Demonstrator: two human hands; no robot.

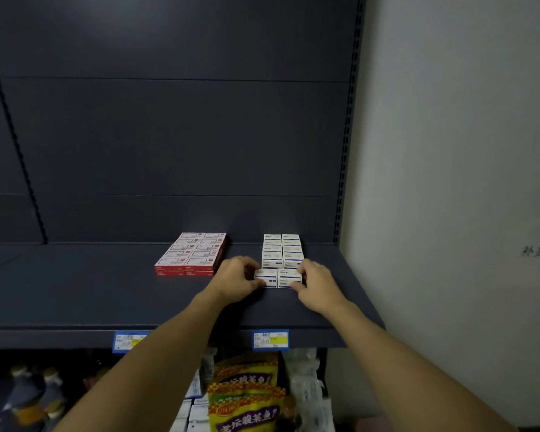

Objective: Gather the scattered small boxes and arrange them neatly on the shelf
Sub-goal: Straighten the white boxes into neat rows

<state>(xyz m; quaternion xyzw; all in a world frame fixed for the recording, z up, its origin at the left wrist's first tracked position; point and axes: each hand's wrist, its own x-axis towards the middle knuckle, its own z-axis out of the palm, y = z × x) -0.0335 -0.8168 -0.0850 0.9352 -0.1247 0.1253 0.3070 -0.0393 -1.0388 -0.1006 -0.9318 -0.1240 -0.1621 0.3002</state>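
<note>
On the dark shelf [106, 294] small white boxes with blue print [282, 249] stand in two neat columns toward the back right. At the front of these columns lie two more white boxes side by side. My left hand [236, 277] pinches the left front box [266, 277] at its left end. My right hand [317, 283] pinches the right front box [289, 278] at its right end. A block of red and white boxes [192, 255] sits in tidy rows to the left, stacked two high.
The grey wall [449, 182] bounds the shelf on the right, behind a slotted upright. Price tags [270, 339] hang on the shelf's front edge. Below are yellow snack bags [247, 394], bottles [32, 394] and more packages.
</note>
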